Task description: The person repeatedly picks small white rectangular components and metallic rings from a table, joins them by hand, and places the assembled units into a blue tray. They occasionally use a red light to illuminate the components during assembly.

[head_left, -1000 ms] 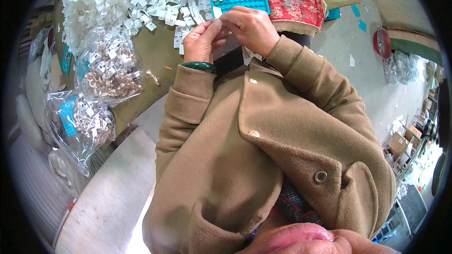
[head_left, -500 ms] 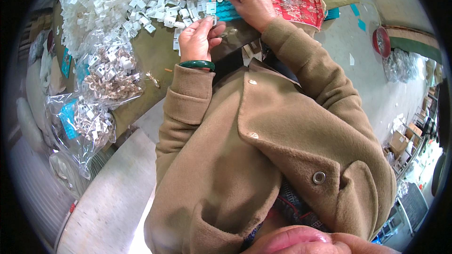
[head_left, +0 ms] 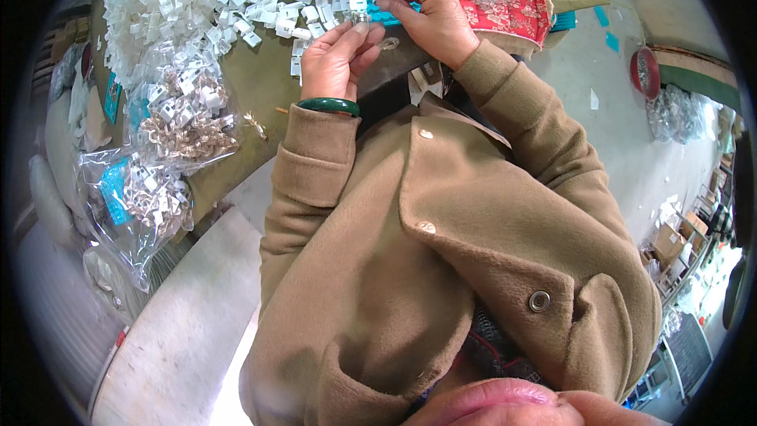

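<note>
Well, a clear piece [head_left: 361, 18] sits pinched in the left hand [head_left: 333, 57]

Single head view: wide fisheye worn on the person's head, looking steeply down past the chest — upright, straight lines bowing toward the rim, corners black. Brown coat [head_left: 473, 213] is nearest, filling the lower middle. Left hand [head_left: 335, 59] and right hand [head_left: 438, 20] sit farther out, around the tabletop [head_left: 256, 87]'s near edge. Far edge cut off by the frame top — floor [head_left: 583, 142] shows beyond the right edge, more distant.
</note>
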{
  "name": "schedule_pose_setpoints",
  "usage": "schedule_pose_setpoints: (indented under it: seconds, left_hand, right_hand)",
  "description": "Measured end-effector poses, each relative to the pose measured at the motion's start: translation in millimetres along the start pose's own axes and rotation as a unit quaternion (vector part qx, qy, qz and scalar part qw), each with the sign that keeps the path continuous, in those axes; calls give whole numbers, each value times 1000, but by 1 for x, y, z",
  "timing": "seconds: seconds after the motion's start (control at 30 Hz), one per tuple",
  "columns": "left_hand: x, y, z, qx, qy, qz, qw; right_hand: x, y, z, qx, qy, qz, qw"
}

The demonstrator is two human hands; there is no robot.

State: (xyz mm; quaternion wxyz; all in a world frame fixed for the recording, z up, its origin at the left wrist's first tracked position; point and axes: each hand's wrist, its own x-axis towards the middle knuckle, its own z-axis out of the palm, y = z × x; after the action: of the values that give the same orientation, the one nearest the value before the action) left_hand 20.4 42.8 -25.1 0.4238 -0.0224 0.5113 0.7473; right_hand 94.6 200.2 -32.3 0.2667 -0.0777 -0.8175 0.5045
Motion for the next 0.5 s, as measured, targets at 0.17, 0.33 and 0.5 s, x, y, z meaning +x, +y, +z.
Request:
schedule_pose_setpoints:
  seconds: [0.17,0.33,0.5]
  left_hand:
    - [-4,-1,7,-2,-9,-3,1000]
    - [-9,-5,12,3,-10,-2,1000]
    - [-9,-10,15,0,-2,31,1000]
  right_hand:
    - [-9,-13,0,-19,10,-34,999]
    - [-11,-16,-1,-146,44,-164,975]
    - [-11,-19,-4,-176,22,-204,963]
